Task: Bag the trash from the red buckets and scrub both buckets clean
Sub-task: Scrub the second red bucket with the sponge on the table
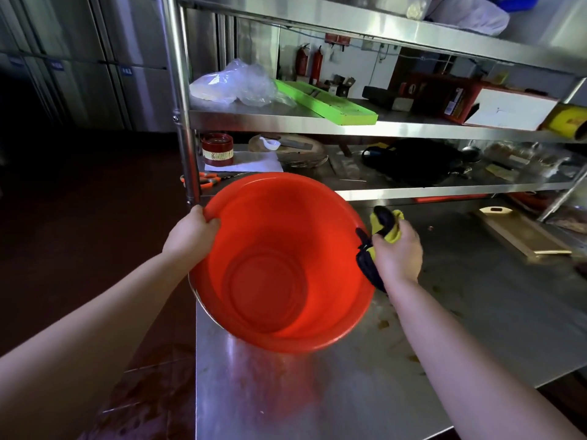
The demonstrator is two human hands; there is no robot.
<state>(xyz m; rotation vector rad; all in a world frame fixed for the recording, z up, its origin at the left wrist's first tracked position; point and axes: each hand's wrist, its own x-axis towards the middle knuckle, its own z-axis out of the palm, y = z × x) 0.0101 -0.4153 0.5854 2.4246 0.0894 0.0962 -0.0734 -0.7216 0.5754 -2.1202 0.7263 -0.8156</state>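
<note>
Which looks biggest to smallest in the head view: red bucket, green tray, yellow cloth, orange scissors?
1. red bucket
2. green tray
3. yellow cloth and orange scissors: look alike, both partly hidden, so unranked.

— What's on the steel table (317,392)?

— A red bucket (279,265), tipped so its open mouth faces the camera. The inside looks bare.

— Who's holding it?

— The left hand (190,235) grips the rim at the upper left. The right hand (397,252) is clenched round a yellow-and-black cloth (386,225), pressed against the bucket's right rim.

— Behind it?

— Steel shelves, with a green tray (324,103), a crumpled plastic bag (235,84) and orange-handled scissors (206,179).
</note>
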